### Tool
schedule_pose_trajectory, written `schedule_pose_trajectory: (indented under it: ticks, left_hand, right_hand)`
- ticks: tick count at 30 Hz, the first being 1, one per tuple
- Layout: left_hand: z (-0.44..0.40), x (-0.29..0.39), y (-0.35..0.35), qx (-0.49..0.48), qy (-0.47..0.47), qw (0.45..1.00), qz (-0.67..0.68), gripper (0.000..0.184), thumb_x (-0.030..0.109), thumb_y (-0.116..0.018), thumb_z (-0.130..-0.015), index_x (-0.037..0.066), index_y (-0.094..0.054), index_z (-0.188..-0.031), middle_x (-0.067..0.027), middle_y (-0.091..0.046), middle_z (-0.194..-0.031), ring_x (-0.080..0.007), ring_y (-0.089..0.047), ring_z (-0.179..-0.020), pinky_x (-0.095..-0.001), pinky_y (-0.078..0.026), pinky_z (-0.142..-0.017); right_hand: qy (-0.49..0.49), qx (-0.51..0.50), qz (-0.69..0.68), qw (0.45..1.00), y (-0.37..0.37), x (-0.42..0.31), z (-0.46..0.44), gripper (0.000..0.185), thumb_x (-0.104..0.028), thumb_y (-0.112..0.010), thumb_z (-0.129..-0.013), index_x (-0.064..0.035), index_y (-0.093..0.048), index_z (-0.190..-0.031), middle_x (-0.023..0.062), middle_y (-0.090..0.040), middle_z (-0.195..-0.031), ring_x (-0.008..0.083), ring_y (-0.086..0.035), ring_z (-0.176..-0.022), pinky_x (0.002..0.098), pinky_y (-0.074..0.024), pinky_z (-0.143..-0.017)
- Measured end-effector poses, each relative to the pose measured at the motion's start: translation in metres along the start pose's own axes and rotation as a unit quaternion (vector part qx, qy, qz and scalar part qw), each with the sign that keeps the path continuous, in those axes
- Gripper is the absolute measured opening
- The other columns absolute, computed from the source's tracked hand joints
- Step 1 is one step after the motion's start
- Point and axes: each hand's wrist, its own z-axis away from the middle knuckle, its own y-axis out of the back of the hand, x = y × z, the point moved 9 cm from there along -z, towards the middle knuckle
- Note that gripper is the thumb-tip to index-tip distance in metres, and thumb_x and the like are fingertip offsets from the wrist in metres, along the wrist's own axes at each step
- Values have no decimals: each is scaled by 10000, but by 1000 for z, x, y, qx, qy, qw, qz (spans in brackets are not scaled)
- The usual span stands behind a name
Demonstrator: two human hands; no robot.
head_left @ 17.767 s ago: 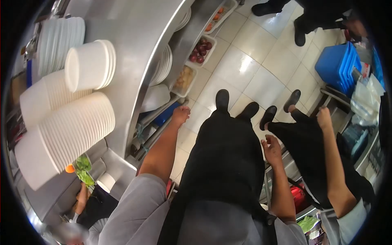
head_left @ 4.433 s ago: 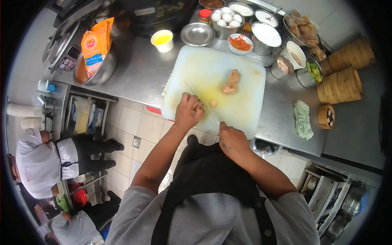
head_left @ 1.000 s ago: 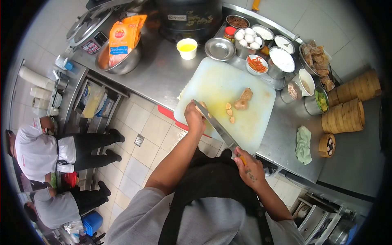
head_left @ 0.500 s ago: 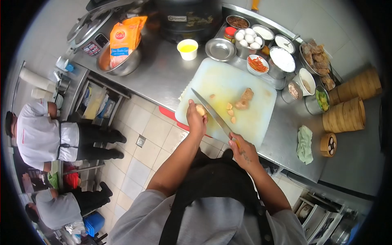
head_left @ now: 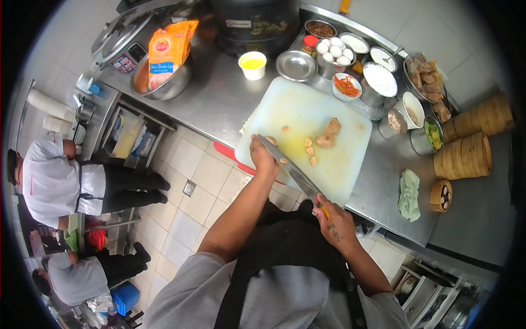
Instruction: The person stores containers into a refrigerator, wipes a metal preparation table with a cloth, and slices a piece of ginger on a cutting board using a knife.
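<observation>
Steel knife (head_left: 298,176) clamped in our right hand (head_left: 334,221), our left hand (head_left: 263,156) pinching a chunk (head_left: 273,140) by the board's (head_left: 296,104) front-left corner; slices (head_left: 309,151) cut, root (head_left: 329,133) apparently unsliced.

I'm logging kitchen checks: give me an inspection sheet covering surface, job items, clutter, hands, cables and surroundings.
Surface: white cutting board, yellow-stained, on steel counter.
Job items: ginger-like root and cut slices on the board; another slice on the knife blade.
Clutter: white eggs, green cloth, bamboo steamers near the board.
Hands: left hand holds a pale piece, partly hidden; right hand grips the knife.
Cables: nothing seen.
Surroundings: person in white, person in grey, floor drain.
</observation>
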Motion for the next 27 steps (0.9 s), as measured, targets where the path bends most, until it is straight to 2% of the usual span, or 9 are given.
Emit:
schedule_pose_trajectory:
  ticks: [6, 7, 8, 9, 11, 14, 17, 21, 27]
  left_hand:
    - [19, -7, 0, -23, 25, 995, -90, 329, 374, -351, -1053, 82, -501, -1046, -58, -571, -796, -158, -504, -566, -262, -341, -435]
    - [24, -11, -3, -42, 41, 994, -92, 325, 372, -351, -1053, 79, -492, -1043, -55, -568, -782, -152, -481, -536, -246, -295, -407]
    - [27, -9, -6, -59, 37, 994, -85, 328, 374, -341, -1058, 77, -481, -1057, -57, -568, -799, -147, -469, -548, -249, -312, -438]
    - [22, -8, -5, -60, 36, 994, -84, 328, 374, -341, -1058, 77, -481, -1057, -57, -568, -799, -147, -469, -548, -249, -312, -438]
    - [8, -2, 2, -58, 15, 997, -49, 348, 370, -319, -1068, 67, -488, -1100, -84, -598, -932, -182, -571, -703, -305, -454, -560]
    - [-3, 8, 3, -27, -36, 999, -4, 318, 397, -374, -1054, 89, -450, -1065, -75, -588, -884, -143, -544, -666, -280, -420, -536]
    - [-4, 8, -1, -14, -41, 999, 22, 336, 405, -357, -1059, 91, -459, -1120, -68, -585, -904, -138, -556, -730, -271, -438, -595]
    - [2, 3, -4, -14, -35, 999, 20, 335, 398, -362, -1058, 84, -457, -1121, -55, -586, -896, -137, -560, -721, -273, -438, -572]
    - [14, -14, 3, -44, 1, 993, -106, 335, 380, -376, -1057, 57, -465, -1058, -63, -578, -844, -149, -554, -668, -291, -413, -503]
  right_hand:
    - [34, 35, -70, 996, -4, 0, -21, 334, -222, -623, -941, -89, -603, -1246, 180, -693, -1020, 388, -669, -921, 428, -530, -809]
    - [-37, -8, -105, 994, -10, 9, -32, 327, -218, -621, -943, -83, -604, -1241, 175, -691, -1042, 384, -663, -951, 424, -523, -831]
    - [-107, -51, -139, 983, -17, 18, -36, 320, -213, -619, -946, -78, -606, -1235, 171, -689, -1065, 380, -658, -980, 421, -516, -854]
    - [-105, -50, -138, 984, -15, 18, -36, 320, -213, -619, -946, -78, -606, -1235, 171, -689, -1065, 380, -658, -980, 421, -516, -854]
    - [-29, -12, -110, 993, -5, 4, -32, 338, -245, -579, -983, -69, -600, -1270, 165, -699, -1076, 343, -693, -922, 376, -521, -854]
    - [2, -19, -74, 997, 1, -5, -15, 341, -240, -590, -977, -64, -595, -1269, 162, -699, -1079, 351, -689, -953, 383, -522, -857]
    - [-24, -37, -57, 997, 5, -8, -7, 333, -228, -599, -972, -59, -594, -1259, 165, -696, -1085, 362, -681, -978, 392, -524, -861]
    - [-27, -29, -51, 998, 3, -4, -7, 327, -217, -627, -946, -72, -607, -1239, 151, -702, -1051, 365, -672, -956, 426, -523, -842]
    - [-3, -3, -116, 993, -9, -3, -44, 296, -216, -609, -955, -61, -607, -1208, 162, -700, -1029, 376, -667, -939, 423, -522, -822]
